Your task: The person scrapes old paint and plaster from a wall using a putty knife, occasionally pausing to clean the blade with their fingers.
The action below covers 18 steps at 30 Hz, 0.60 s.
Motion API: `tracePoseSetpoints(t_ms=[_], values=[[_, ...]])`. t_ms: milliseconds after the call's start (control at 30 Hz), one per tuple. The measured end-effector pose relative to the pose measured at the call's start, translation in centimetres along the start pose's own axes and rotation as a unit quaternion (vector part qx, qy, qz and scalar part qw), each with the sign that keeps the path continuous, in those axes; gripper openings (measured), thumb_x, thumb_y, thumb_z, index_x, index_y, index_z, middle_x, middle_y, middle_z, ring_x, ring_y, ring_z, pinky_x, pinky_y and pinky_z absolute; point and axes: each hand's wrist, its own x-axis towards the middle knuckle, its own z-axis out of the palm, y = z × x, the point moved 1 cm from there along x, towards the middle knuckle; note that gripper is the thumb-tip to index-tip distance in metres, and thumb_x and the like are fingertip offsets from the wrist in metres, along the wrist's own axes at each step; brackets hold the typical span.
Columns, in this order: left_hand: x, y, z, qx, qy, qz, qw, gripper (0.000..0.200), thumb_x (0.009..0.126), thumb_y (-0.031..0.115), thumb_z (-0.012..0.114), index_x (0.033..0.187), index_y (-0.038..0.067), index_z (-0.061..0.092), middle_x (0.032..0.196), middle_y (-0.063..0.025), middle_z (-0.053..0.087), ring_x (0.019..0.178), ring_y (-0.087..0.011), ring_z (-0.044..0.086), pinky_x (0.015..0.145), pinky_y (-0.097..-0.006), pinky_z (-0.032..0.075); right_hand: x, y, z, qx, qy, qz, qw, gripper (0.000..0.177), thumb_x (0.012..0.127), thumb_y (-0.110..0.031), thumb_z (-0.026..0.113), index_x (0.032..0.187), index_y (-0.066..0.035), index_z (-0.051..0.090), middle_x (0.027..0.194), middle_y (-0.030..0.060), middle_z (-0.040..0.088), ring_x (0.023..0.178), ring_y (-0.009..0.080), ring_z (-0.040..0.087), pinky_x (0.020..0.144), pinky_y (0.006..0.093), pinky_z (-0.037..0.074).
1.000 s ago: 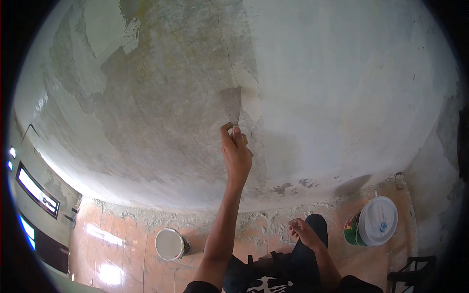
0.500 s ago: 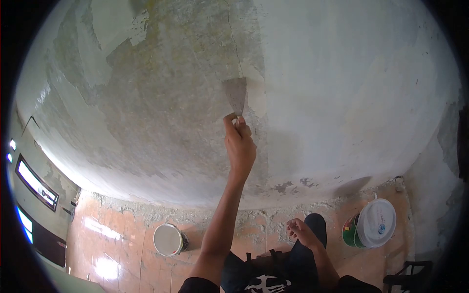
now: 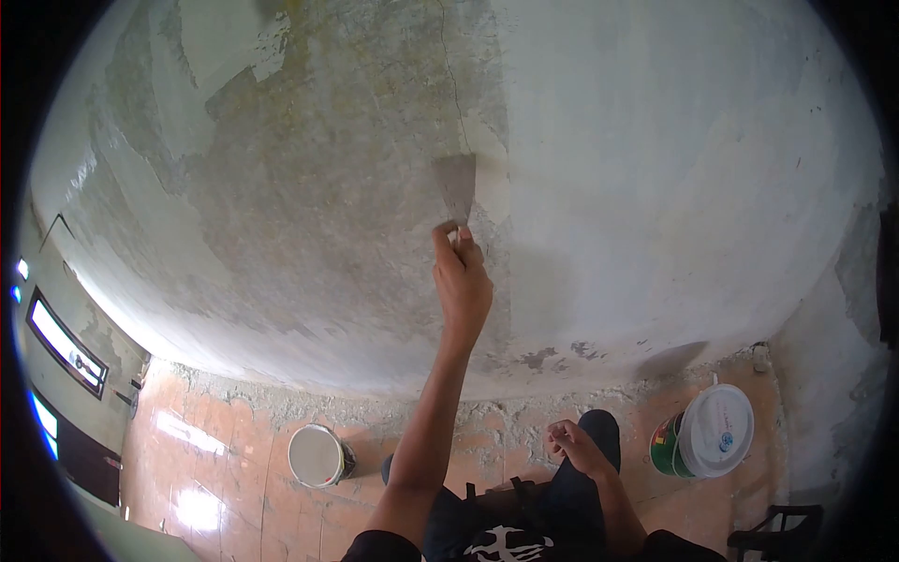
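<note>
Scraper point(image 3: 456, 185) flat on wall point(image 3: 655, 169), just above left hand point(image 3: 464, 281), gripped firmly.

Open wall point(image 3: 674, 187) around scraper point(image 3: 456, 183); floor point(image 3: 234, 487) below: paint can point(image 3: 316, 455) left, lidded bucket point(image 3: 716, 431) right.

Black tee point(image 3: 510, 548) w/ white print, dark trousers point(image 3: 576, 478).

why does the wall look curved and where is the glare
Head view: the fisheye lens bows the flat wall into a dome and blackens the corners; glare whitens the floor tiles at lower left; the left hand and putty knife look sharp, with a soft shadow beside them.
</note>
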Motion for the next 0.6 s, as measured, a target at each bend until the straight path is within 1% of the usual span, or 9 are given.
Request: tracePoseSetpoints(t_ms=[33,167,233,267,333,400,467,533,600], values=[[0.2,0.3,-0.1,-0.008,0.007,0.013,1.000,0.016,0.102,0.013,0.042,0.109,-0.001,0.045,0.058,-0.0035,0.041,0.051,-0.0116,0.034,0.047,-0.0303,0.031,0.0,-0.2,0.0,-0.001,-0.001,-0.003,1.000,0.033,0.098,-0.030,0.054,0.111,0.000,0.053,0.097,0.0079,0.060,0.081,0.0144,0.058,0.074,0.0292,0.049],[-0.4,-0.1,0.1,0.012,-0.003,0.017,1.000,0.016,0.102,0.012,0.042,0.109,-0.001,0.045,0.058,-0.0036,0.041,0.051,-0.0115,0.034,0.047,-0.0301,0.031,-0.1,-0.6,0.0,-0.002,-0.003,-0.002,1.000,0.033,0.098,-0.030,0.055,0.112,0.000,0.053,0.097,0.0078,0.060,0.080,0.0141,0.058,0.073,0.0287,0.049],[-0.6,-0.5,0.0,0.018,-0.003,-0.009,1.000,0.016,0.102,0.012,0.042,0.110,-0.001,0.045,0.057,-0.0039,0.041,0.052,-0.0117,0.034,0.048,-0.0305,0.031,0.0,-0.6,0.2,0.005,-0.003,-0.005,1.000,0.033,0.098,-0.030,0.055,0.111,0.000,0.053,0.097,0.0076,0.059,0.080,0.0139,0.058,0.073,0.0286,0.049],[-0.2,-0.7,0.0,0.018,-0.003,-0.008,1.000,0.016,0.102,0.012,0.042,0.110,-0.001,0.045,0.057,-0.0039,0.041,0.052,-0.0117,0.034,0.048,-0.0305,0.031,-0.1,-0.6,0.2,0.010,-0.002,-0.003,1.000,0.033,0.098,-0.030,0.055,0.111,0.000,0.053,0.097,0.0074,0.059,0.079,0.0138,0.057,0.073,0.0284,0.049],[0.4,-0.7,-0.3,0.022,-0.002,0.041,0.999,0.025,0.103,0.022,0.040,0.114,0.000,0.047,0.065,-0.0029,0.047,0.044,-0.0074,0.039,0.038,-0.0267,0.036,0.0,-1.2,0.1,-0.010,-0.004,0.001,1.000,0.033,0.098,-0.031,0.054,0.110,0.000,0.053,0.096,0.0072,0.059,0.079,0.0135,0.057,0.073,0.0283,0.049],[-0.2,-1.5,-0.3,0.032,-0.006,0.042,0.999,0.025,0.103,0.022,0.041,0.114,0.000,0.047,0.065,-0.0029,0.047,0.045,-0.0073,0.039,0.038,-0.0268,0.037,-0.4,-1.2,0.2,-0.032,-0.007,0.006,0.999,0.033,0.099,-0.032,0.054,0.110,-0.001,0.054,0.095,0.0070,0.059,0.079,0.0132,0.057,0.072,0.0282,0.049],[-0.2,-1.7,-0.2,0.039,-0.007,0.053,0.998,0.025,0.103,0.022,0.041,0.114,0.001,0.047,0.065,-0.0029,0.047,0.045,-0.0073,0.039,0.039,-0.0270,0.037,-0.3,-1.2,0.1,-0.003,0.004,-0.002,1.000,0.034,0.099,-0.033,0.054,0.109,-0.001,0.054,0.094,0.0070,0.060,0.078,0.0126,0.057,0.072,0.0280,0.048],[-0.3,-2.0,-0.2,0.040,0.002,0.028,0.999,0.024,0.103,0.022,0.042,0.113,0.001,0.047,0.065,-0.0024,0.047,0.046,-0.0073,0.040,0.039,-0.0272,0.037,0.0,-0.6,0.0,-0.010,0.005,-0.006,1.000,0.034,0.099,-0.033,0.054,0.109,0.000,0.054,0.093,0.0069,0.060,0.077,0.0127,0.057,0.072,0.0279,0.048],[0.5,-0.9,-0.5,0.043,0.001,0.034,0.999,0.024,0.103,0.022,0.042,0.113,0.001,0.048,0.065,-0.0024,0.047,0.046,-0.0073,0.040,0.040,-0.0273,0.037,0.0,-0.5,-0.1,-0.018,0.006,-0.003,1.000,0.035,0.099,-0.033,0.054,0.109,0.000,0.054,0.092,0.0068,0.060,0.077,0.0127,0.057,0.071,0.0278,0.048]])
